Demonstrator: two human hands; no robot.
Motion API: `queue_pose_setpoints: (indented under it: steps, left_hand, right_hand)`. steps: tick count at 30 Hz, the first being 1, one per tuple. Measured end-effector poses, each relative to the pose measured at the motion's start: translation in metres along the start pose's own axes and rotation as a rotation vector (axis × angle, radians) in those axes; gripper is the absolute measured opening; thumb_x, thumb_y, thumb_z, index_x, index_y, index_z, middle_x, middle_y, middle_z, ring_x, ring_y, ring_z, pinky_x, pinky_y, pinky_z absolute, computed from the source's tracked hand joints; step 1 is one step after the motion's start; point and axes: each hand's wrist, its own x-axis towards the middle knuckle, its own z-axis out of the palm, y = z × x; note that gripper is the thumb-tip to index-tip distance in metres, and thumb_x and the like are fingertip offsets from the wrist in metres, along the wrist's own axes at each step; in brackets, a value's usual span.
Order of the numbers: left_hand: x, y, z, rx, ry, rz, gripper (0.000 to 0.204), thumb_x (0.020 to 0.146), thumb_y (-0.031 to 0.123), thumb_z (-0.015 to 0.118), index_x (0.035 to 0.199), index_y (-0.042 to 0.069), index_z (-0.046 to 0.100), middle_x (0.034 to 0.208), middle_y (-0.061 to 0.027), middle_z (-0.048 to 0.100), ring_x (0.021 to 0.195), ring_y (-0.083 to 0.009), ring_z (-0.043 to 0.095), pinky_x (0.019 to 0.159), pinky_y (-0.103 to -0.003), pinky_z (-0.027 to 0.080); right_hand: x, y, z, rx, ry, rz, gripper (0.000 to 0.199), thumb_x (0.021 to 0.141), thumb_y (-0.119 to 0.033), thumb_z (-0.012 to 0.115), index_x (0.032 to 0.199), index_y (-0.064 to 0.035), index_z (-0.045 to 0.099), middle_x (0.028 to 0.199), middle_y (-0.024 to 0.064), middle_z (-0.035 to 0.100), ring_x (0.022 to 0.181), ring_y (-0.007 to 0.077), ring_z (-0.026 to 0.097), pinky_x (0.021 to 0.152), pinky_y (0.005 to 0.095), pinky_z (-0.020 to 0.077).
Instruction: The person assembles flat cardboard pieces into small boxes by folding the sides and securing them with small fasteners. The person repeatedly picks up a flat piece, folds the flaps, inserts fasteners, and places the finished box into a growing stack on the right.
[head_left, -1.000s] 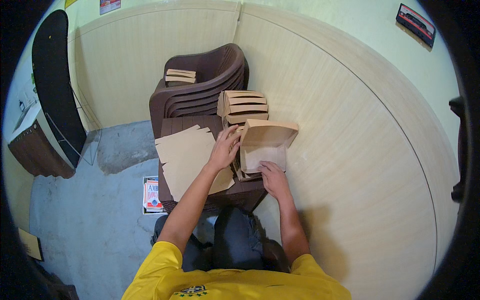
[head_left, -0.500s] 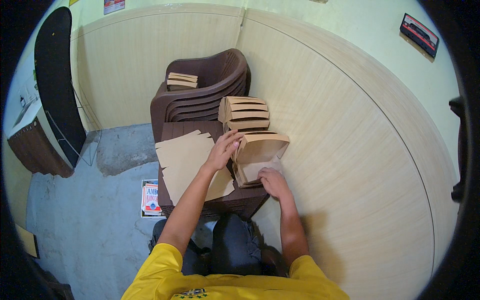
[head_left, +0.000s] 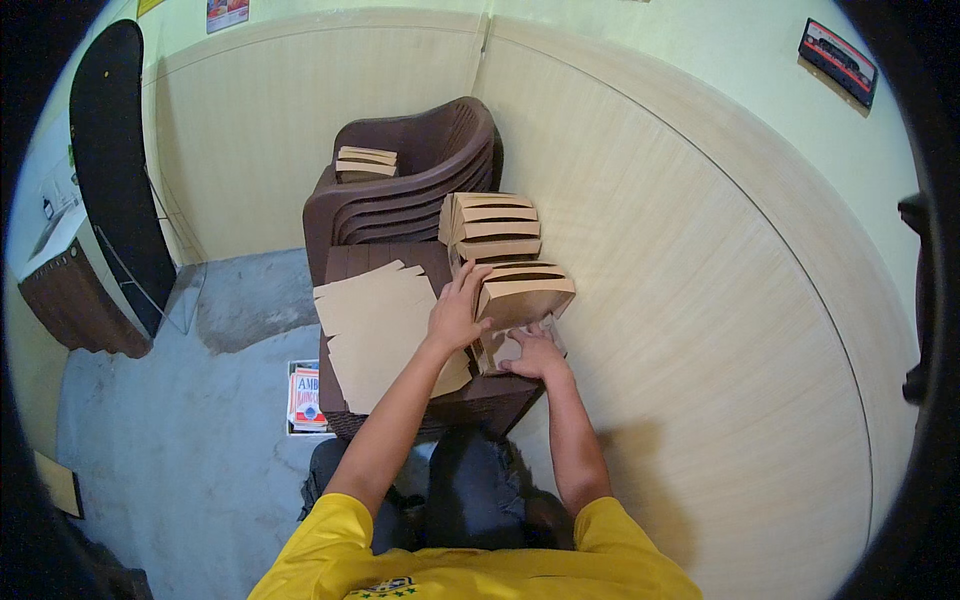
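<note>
In front of me a brown cardboard box [head_left: 528, 303] stands with its lid raised, at the right side of a dark brown slatted stool or table [head_left: 460, 408]. My left hand [head_left: 460, 312] lies along the left edge of the lid, fingers stretched and thumb apart. Inside the low base, my right hand [head_left: 536, 353] spreads its fingers over the bottom, and they hide part of it. To the left of the box lie flat cardboard blanks [head_left: 385, 335] with slit edges. Several folded boxes [head_left: 496, 226] stand in a row just behind.
Stacked brown plastic chairs [head_left: 400, 205] stand at the back, with more folded cardboard [head_left: 366, 163] on the top seat. A wood-patterned wall [head_left: 690, 270] runs close along the right. On the floor at left sits a white-edged container [head_left: 306, 398] holding printed packs.
My right hand has moved from the base's front right corner into the base and spread its fingers. My left hand has shifted slightly right and the lid stands more upright.
</note>
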Motion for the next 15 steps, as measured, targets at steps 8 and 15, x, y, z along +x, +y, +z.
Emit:
queue_pose_setpoints:
  steps: [8, 15]
  left_hand:
    - [-0.124, -0.063, -0.058, 0.100, 0.191, -0.155, 0.084, 0.085, 0.033, 0.087, 0.156, 0.005, 0.051, 0.161, -0.0214, 0.051, 0.153, -0.0419, 0.043, 0.128, -0.052, 0.033]
    - [-0.216, -0.090, -0.101, 0.299, 0.022, -0.227, 0.077, 0.082, 0.049, 0.089, 0.141, 0.004, 0.068, 0.161, -0.0176, 0.054, 0.157, -0.0417, 0.039, 0.130, -0.058, 0.027]
  right_hand:
    - [-0.008, -0.005, -0.020, 0.333, 0.238, 0.004, 0.037, 0.086, -0.028, 0.079, 0.113, -0.0018, 0.077, 0.111, 0.0212, 0.074, 0.113, 0.0410, 0.070, 0.101, 0.0467, 0.0551]
    - [-0.056, -0.126, 0.019, 0.417, 0.548, -0.394, 0.034, 0.092, -0.021, 0.071, 0.123, -0.0061, 0.071, 0.133, 0.0178, 0.067, 0.124, 0.0391, 0.062, 0.108, 0.0549, 0.0477]
